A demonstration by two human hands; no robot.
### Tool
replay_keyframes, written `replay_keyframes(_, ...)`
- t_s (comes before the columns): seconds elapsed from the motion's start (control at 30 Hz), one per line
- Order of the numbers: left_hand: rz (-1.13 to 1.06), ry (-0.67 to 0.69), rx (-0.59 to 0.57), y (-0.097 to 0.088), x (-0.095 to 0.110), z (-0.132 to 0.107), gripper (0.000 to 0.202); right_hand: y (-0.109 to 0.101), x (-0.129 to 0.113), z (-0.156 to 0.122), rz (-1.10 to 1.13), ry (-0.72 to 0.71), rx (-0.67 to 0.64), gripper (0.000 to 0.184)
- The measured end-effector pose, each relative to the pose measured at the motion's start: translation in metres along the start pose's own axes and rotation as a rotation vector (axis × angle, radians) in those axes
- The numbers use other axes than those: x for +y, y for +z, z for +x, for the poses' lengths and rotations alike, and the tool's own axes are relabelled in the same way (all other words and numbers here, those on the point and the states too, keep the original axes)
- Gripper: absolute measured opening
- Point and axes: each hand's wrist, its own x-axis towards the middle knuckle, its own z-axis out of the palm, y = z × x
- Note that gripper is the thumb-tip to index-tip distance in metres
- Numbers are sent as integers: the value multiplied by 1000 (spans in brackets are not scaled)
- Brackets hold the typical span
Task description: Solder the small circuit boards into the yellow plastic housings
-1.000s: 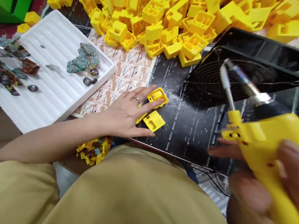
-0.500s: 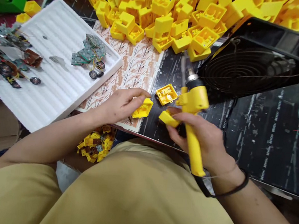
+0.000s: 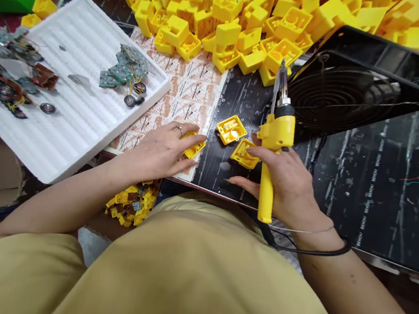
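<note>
My left hand (image 3: pixel 161 149) lies over a small yellow plastic housing (image 3: pixel 195 149), its fingers and thumb around the edges, at the border of the patterned paper. In my right hand (image 3: pixel 285 180) is a yellow soldering gun (image 3: pixel 277 131), its metal tip pointing away from me. The thumb and forefinger of that hand are spread beside a second open yellow housing (image 3: pixel 245 154), which rests on the black bench mat. Just beyond it sits a third housing (image 3: pixel 231 130), open side up.
A heap of yellow housings (image 3: pixel 229 4) spans the back. At left, a white foam tray (image 3: pixel 74 128) carries circuit boards with wires and small round speakers (image 3: pixel 48 108). A black fan (image 3: pixel 344 86) stands at back right. Below the bench edge is a box of yellow parts (image 3: pixel 129 208).
The housing in my right fingers has been put down open side up on the mat. The soldering gun has turned more upright. My left hand has brought its housing down flat.
</note>
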Motion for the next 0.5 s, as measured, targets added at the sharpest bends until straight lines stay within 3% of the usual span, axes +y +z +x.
replay_keyframes(0.07,53,-45,-32,2,3,3,51,5,1,0,24,18,5,49)
replay_keyframes(0.17,133,-130,-11,-6,6,14,68,6,1,-2,13,55,17,44)
replay_keyframes(0.23,92,-100,71,-14,8,28,75,1,0,-4,5,65,15,43)
replay_keyframes(0.3,-5,12,118,-18,10,47,70,-5,-1,-7,7,70,3,46)
replay_keyframes(0.4,-82,176,14,-18,19,73,52,-14,1,-12,14,82,-17,48)
replay_keyframes(0.5,1,182,-96,-16,33,80,41,-17,5,-19,41,88,-45,47)
